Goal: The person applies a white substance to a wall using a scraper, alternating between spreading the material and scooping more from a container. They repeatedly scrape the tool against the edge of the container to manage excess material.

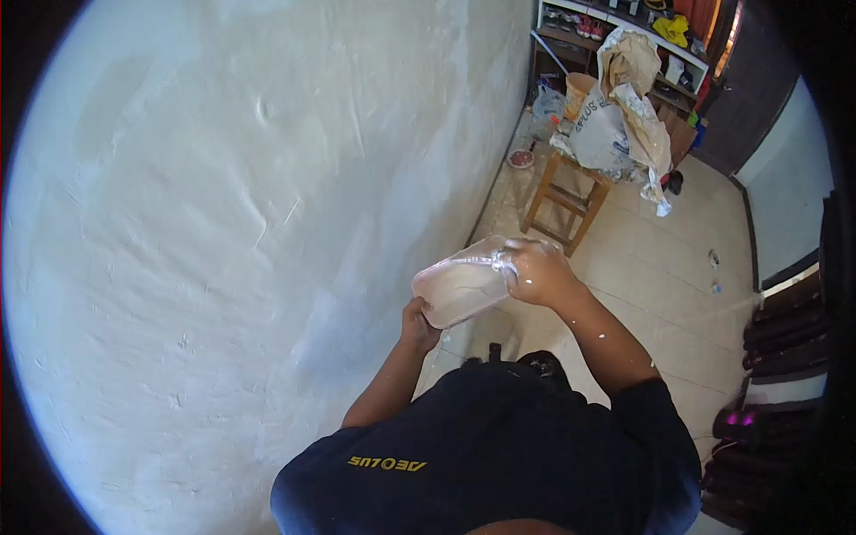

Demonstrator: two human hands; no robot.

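My left hand [421,326] grips the near left corner of a shallow, see-through plastic tub [430,283], thumb over the rim. Off-white paste [464,294] covers the inside of the tub, which is held tilted in front of my body. My right hand [539,272] is closed at the tub's right end, its fingers smeared with white paste. What it grips is covered by the fingers, and I cannot tell its kind. White specks dot the right hand and forearm.
A patchy, plastered wall [223,196] fills the left side. Ahead, a wooden stool [557,201] carries a crumpled sack [599,134]. An orange bucket [580,87] and a shoe rack [615,22] stand behind. Dark folded cloth [780,343] lies at the right over the tiled floor [660,259].
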